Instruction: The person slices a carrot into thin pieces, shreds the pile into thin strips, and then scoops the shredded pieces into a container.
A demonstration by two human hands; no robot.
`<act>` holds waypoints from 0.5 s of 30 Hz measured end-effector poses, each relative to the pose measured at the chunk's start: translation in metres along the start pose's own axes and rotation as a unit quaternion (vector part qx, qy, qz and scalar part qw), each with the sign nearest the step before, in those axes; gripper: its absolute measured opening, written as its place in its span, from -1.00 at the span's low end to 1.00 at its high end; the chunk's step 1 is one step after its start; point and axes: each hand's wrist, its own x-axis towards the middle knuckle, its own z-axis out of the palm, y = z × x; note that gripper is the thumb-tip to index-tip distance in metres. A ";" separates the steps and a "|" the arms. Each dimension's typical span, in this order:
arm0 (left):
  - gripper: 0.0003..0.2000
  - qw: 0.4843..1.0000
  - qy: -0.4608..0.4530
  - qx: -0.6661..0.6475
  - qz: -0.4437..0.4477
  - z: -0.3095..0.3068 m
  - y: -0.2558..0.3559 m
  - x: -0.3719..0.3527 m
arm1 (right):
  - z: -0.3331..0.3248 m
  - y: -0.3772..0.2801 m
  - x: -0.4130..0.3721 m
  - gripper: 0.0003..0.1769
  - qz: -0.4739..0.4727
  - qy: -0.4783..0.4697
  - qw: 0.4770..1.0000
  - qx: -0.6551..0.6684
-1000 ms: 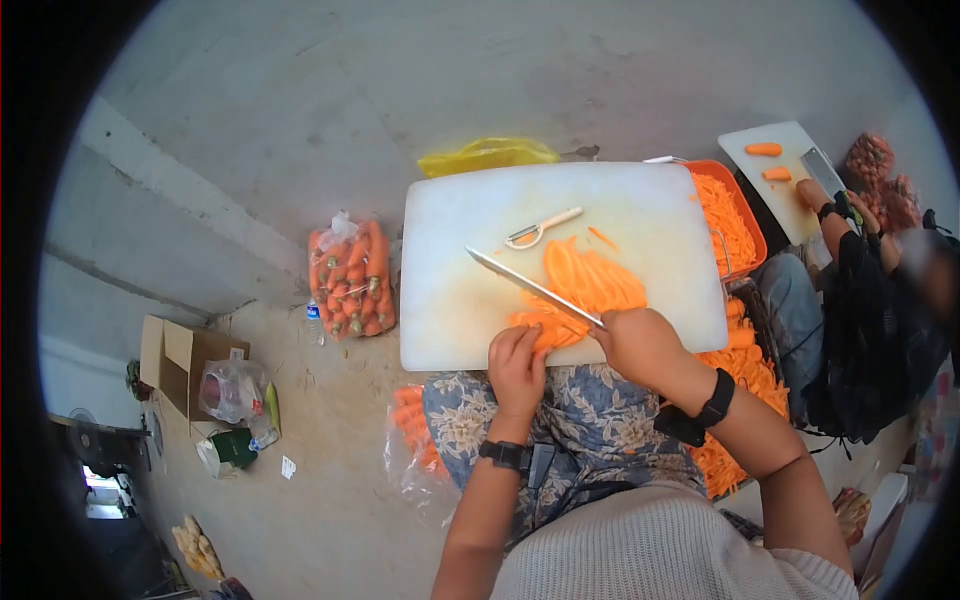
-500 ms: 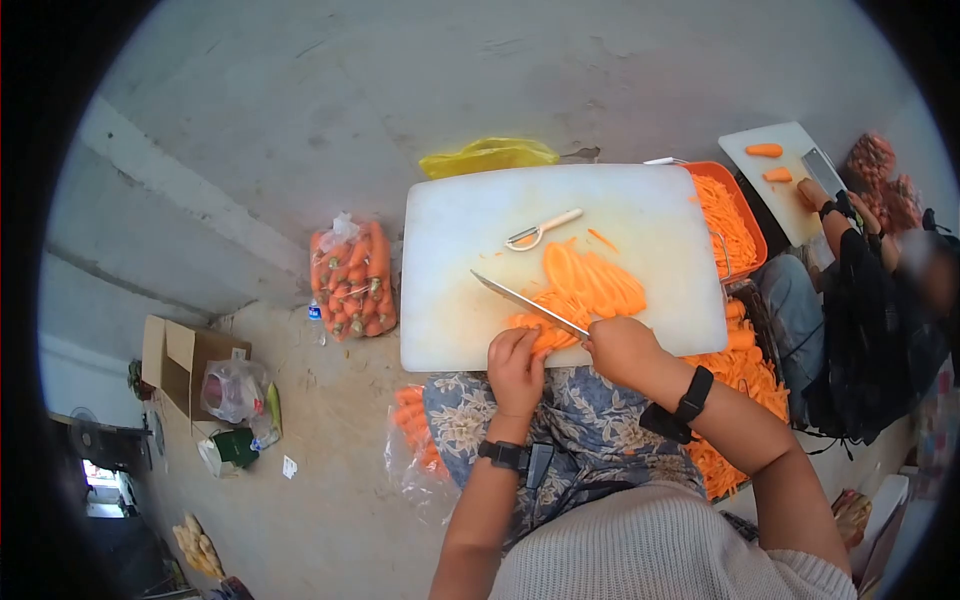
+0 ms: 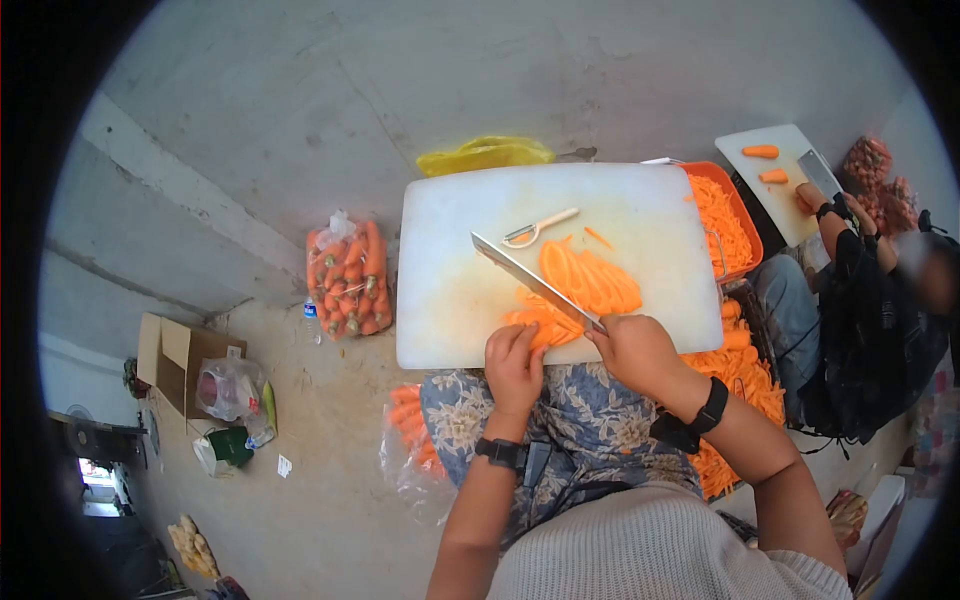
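Right, steel against orange now: the knife (image 3: 530,280) shows a flat, smooth blade, long and tapering, on a pale, scuffed slab of a board (image 3: 450,290) with rounded corners. Thin, moist-looking oval slices (image 3: 585,278) fan out overlapping just beyond the blade, and a limp heap of narrow strips (image 3: 540,323) lies nearer the person, by the board's near edge. The peeler (image 3: 540,227), pale-handled, sits farther up. And look at the line of that knife: it runs diagonally across the middle of the board, tip away from the body and to the left, handle end near and right. The right hand (image 3: 638,352) is wrapped firmly round the handle, knuckles up, forearm slanting in. The left hand (image 3: 514,362) comes straight forward, fingers bent, tips down on the strips; how tightly they're pinched, I can't tell.
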 end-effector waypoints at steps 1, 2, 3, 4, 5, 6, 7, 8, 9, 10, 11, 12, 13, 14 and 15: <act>-0.69 1.000 0.001 -0.001 0.003 -0.001 0.000 0.000 | -0.006 -0.006 0.002 -0.72 0.002 -0.002 1.000 -0.007; -0.69 1.000 0.000 -0.001 0.004 0.000 0.000 -0.001 | -0.009 -0.009 0.004 -0.73 0.003 -0.003 1.000 -0.014; -0.69 1.000 -0.002 0.007 0.001 0.000 0.000 -0.002 | -0.006 -0.008 0.005 -0.73 0.002 -0.001 1.000 -0.014; -0.68 1.000 -0.004 0.015 -0.002 0.001 -0.001 -0.002 | 0.001 -0.005 0.006 -0.74 0.003 -0.027 0.999 -0.025; -0.68 1.000 -0.003 0.015 -0.002 0.002 -0.002 -0.002 | 0.008 -0.002 0.006 -0.75 0.003 -0.053 0.998 -0.037; -0.67 1.000 -0.004 0.010 0.000 0.002 -0.002 -0.002 | 0.018 0.003 0.007 -0.75 0.002 -0.053 0.998 -0.037; -0.67 1.000 -0.006 0.006 0.001 0.001 -0.002 -0.002 | 0.028 0.009 0.007 -0.75 -0.004 -0.079 0.994 -0.069; -0.67 1.000 -0.007 0.007 0.002 0.000 -0.002 -0.003 | 0.035 0.014 0.006 -0.75 -0.010 -0.106 0.989 -0.101; -0.67 1.000 -0.003 0.001 0.000 0.000 -0.001 0.000 | 0.029 0.014 0.009 -0.75 -0.012 -0.105 0.989 -0.101; -0.67 1.000 -0.002 -0.005 -0.003 0.000 0.000 -0.001 | 0.023 0.013 0.010 -0.75 -0.022 -0.087 0.992 -0.086; -0.67 1.000 -0.006 -0.004 -0.005 -0.002 0.000 -0.005 | 0.018 0.011 0.008 -0.75 -0.029 -0.071 0.995 -0.067; -0.67 1.000 -0.008 -0.001 -0.006 -0.001 -0.001 -0.004 | 0.013 0.008 0.007 -0.75 -0.028 -0.071 0.995 -0.066; -0.67 1.000 -0.008 0.001 -0.007 0.000 -0.001 -0.001 | 0.007 0.006 0.008 -0.75 -0.019 -0.057 0.997 -0.057; -0.67 1.000 -0.008 0.000 -0.007 0.001 -0.002 0.000 | 0.000 0.004 0.008 -0.75 -0.009 -0.044 0.998 -0.048; -0.67 1.000 -0.005 -0.001 -0.005 0.001 -0.001 0.000 | -0.006 0.001 0.007 -0.75 -0.007 -0.045 0.998 -0.049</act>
